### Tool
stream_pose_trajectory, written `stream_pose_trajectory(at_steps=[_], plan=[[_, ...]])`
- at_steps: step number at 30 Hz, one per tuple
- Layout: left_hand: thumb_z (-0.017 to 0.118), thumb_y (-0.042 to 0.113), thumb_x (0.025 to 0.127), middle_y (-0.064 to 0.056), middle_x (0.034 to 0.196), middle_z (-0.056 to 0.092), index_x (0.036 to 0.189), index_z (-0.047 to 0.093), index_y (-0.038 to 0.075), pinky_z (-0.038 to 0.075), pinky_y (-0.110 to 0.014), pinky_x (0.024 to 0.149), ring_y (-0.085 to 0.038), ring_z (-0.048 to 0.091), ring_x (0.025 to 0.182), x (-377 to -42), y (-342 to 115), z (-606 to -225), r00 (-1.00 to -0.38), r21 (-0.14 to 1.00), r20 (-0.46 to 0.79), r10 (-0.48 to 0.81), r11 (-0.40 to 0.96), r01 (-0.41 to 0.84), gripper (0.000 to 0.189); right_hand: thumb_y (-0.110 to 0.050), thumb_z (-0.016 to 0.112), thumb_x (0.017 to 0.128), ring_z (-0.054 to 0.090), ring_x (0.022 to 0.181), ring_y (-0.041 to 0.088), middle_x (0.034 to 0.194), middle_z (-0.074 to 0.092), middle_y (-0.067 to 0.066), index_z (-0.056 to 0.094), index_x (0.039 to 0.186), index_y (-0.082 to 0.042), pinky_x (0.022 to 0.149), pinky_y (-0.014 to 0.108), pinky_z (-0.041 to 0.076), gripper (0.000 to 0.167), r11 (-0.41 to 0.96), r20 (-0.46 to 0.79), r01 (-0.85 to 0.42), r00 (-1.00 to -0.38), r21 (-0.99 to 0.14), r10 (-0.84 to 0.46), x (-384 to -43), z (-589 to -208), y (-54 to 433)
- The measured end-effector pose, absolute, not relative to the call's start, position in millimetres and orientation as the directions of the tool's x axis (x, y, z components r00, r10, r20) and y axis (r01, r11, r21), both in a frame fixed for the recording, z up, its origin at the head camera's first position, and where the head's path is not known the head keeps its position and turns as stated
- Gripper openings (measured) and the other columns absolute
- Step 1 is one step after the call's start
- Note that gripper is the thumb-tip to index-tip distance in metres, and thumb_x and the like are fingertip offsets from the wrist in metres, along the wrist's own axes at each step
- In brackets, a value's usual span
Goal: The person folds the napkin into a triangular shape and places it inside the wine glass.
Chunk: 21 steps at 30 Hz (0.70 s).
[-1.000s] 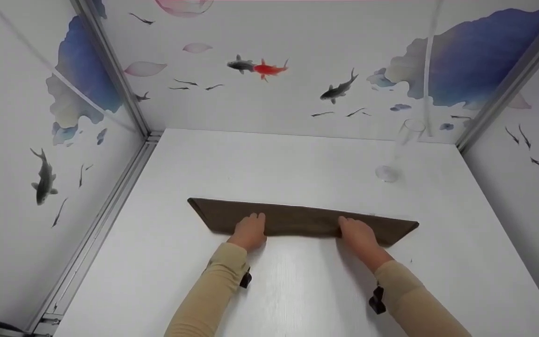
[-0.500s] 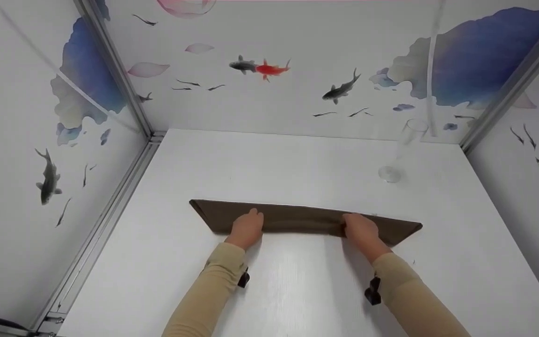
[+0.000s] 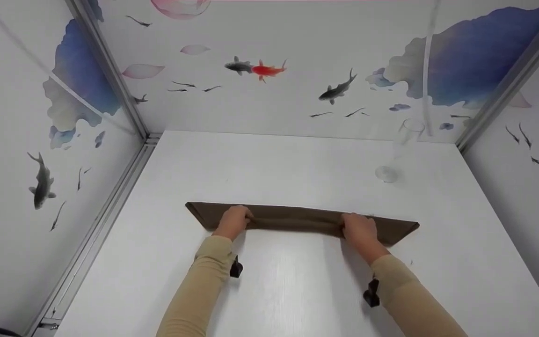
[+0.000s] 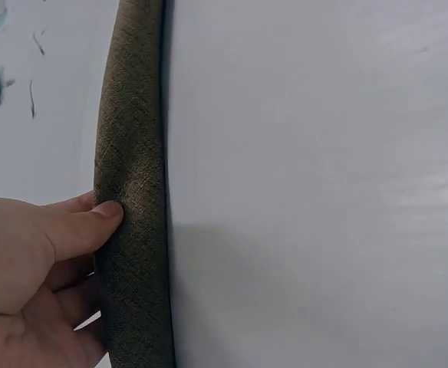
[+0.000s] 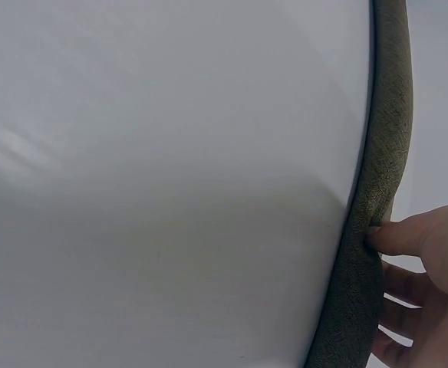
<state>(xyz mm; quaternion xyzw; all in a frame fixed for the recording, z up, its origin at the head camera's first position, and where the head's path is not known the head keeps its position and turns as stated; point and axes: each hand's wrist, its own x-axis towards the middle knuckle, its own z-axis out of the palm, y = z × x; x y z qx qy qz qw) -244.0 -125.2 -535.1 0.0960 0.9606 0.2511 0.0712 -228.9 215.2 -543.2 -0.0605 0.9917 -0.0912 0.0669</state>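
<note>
A brown woven cloth (image 3: pixel 293 219), folded into a long flat strip with slanted ends, lies across the white table. My left hand (image 3: pixel 233 222) grips its near edge left of the middle. In the left wrist view the left thumb (image 4: pixel 107 208) presses the near face while the fingers reach behind. Right of the middle, my right hand (image 3: pixel 360 231) pinches the same edge. The right thumb (image 5: pixel 385 236) dents the fabric in the right wrist view, with the other fingers spread behind it. Between the hands the cloth's near edge bulges slightly.
A tall clear glass (image 3: pixel 398 150) stands upright at the back right of the table (image 3: pixel 274 281). White panels printed with fish and petals (image 3: pixel 260 70) close off the back and both sides, joined by metal rails (image 3: pixel 110 79).
My left hand has moved left along the cloth, away from the right hand. The right hand has stayed almost in place, and the near edge now bulges more between them.
</note>
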Motion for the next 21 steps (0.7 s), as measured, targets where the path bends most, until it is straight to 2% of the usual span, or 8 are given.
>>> stream_pose_trajectory(at_steps=[4, 7, 11, 15, 18, 21], plan=[[0.059, 0.000, 0.096, -0.014, 0.111, 0.066, 0.109, 0.071, -0.001, 0.050, -0.040, 0.091, -0.031, 0.061, 0.108, -246, -128, -537, -0.970, 0.519, -0.108, 0.219, 0.845, 0.133, 0.018, -0.005, 0.065, 0.090, 0.061, 0.090, 0.036, 0.090, 0.065, 0.012, 0.071, 0.094, -0.007, 0.082, 0.054, 0.048, 0.007, 0.980, -0.076, -0.146, -0.985, -0.136, -0.158, -227, -546, 215], [0.062, -0.001, 0.093, -0.012, 0.106, 0.067, 0.106, 0.071, 0.002, 0.050, -0.041, 0.089, -0.030, 0.062, 0.104, -248, -127, -539, -0.976, 0.507, -0.102, 0.191, 0.854, 0.114, 0.016, -0.002, 0.066, 0.089, 0.058, 0.086, 0.034, 0.086, 0.061, 0.012, 0.072, 0.092, -0.005, 0.078, 0.049, 0.049, 0.007, 0.975, -0.050, -0.155, -0.985, -0.160, -0.165, -225, -546, 216], [0.067, 0.000, 0.090, -0.008, 0.098, 0.068, 0.100, 0.072, 0.008, 0.050, -0.043, 0.086, -0.028, 0.063, 0.097, -253, -121, -542, -0.986, 0.395, -0.069, 0.150, 0.912, 0.111, 0.013, 0.000, 0.066, 0.089, 0.058, 0.087, 0.031, 0.088, 0.058, 0.012, 0.070, 0.094, -0.002, 0.075, 0.043, 0.051, 0.007, 0.965, -0.080, -0.127, -0.986, -0.228, -0.149, -224, -544, 215], [0.070, 0.001, 0.088, -0.008, 0.095, 0.066, 0.093, 0.072, 0.010, 0.050, -0.044, 0.083, -0.029, 0.061, 0.093, -256, -114, -542, -0.988, 0.252, -0.042, 0.146, 0.959, 0.131, 0.011, -0.002, 0.065, 0.091, 0.059, 0.086, 0.030, 0.088, 0.057, 0.013, 0.065, 0.095, 0.001, 0.073, 0.042, 0.052, 0.005, 0.966, -0.142, -0.084, -0.982, -0.244, -0.122, -226, -543, 217], [0.070, -0.001, 0.088, -0.010, 0.093, 0.064, 0.091, 0.071, 0.008, 0.051, -0.043, 0.080, -0.030, 0.061, 0.091, -257, -108, -541, -0.981, 0.209, -0.050, 0.187, 0.963, 0.173, 0.009, -0.003, 0.066, 0.091, 0.059, 0.083, 0.029, 0.086, 0.057, 0.012, 0.063, 0.091, 0.001, 0.072, 0.042, 0.051, 0.005, 0.967, -0.159, -0.058, -0.982, -0.249, -0.100, -227, -542, 219], [0.067, -0.002, 0.090, -0.011, 0.094, 0.065, 0.095, 0.071, 0.005, 0.053, -0.042, 0.079, -0.030, 0.062, 0.092, -256, -106, -541, -0.968, 0.216, -0.074, 0.241, 0.951, 0.220, 0.010, -0.005, 0.067, 0.091, 0.059, 0.082, 0.029, 0.084, 0.058, 0.012, 0.061, 0.088, 0.000, 0.072, 0.043, 0.050, 0.008, 0.966, -0.161, -0.038, -0.984, -0.256, -0.081, -229, -541, 221]])
